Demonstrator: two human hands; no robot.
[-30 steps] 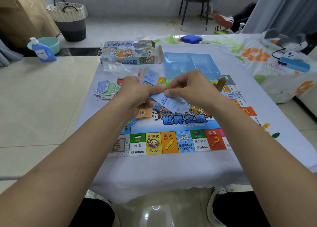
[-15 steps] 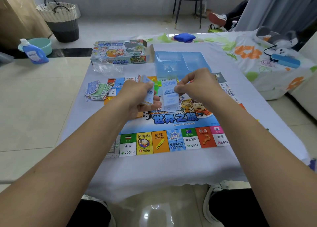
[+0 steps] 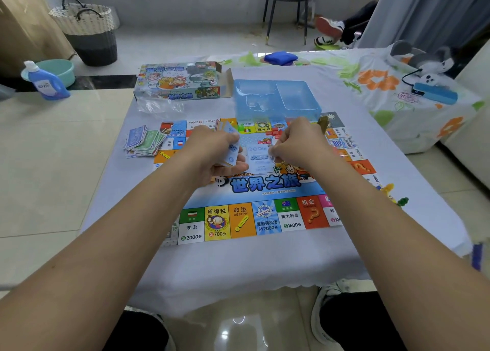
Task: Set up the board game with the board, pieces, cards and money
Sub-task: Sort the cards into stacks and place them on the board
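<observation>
The colourful game board [image 3: 265, 218] lies flat on the white-clothed table [image 3: 238, 271]. Over its middle, my left hand [image 3: 212, 152] grips a small stack of blue cards [image 3: 230, 144]. My right hand [image 3: 297, 146] pinches the edge of a single pale blue card [image 3: 258, 159] that lies just above or on the board's centre. A loose pile of paper money [image 3: 143, 141] sits left of the board. Small red pieces [image 3: 275, 132] lie on the board beyond my hands.
The game box [image 3: 180, 81] and a clear blue plastic insert tray [image 3: 275, 99] stand at the table's far side, with a crumpled plastic bag [image 3: 159, 106] between. Small yellow and green pieces [image 3: 392, 195] lie at the right. A floral-covered table [image 3: 397, 85] adjoins on the right.
My hands have drawn apart: the right one pulled one blue card off the stack and lowered it toward the board's centre. The left keeps the stack. The camera shifted slightly.
</observation>
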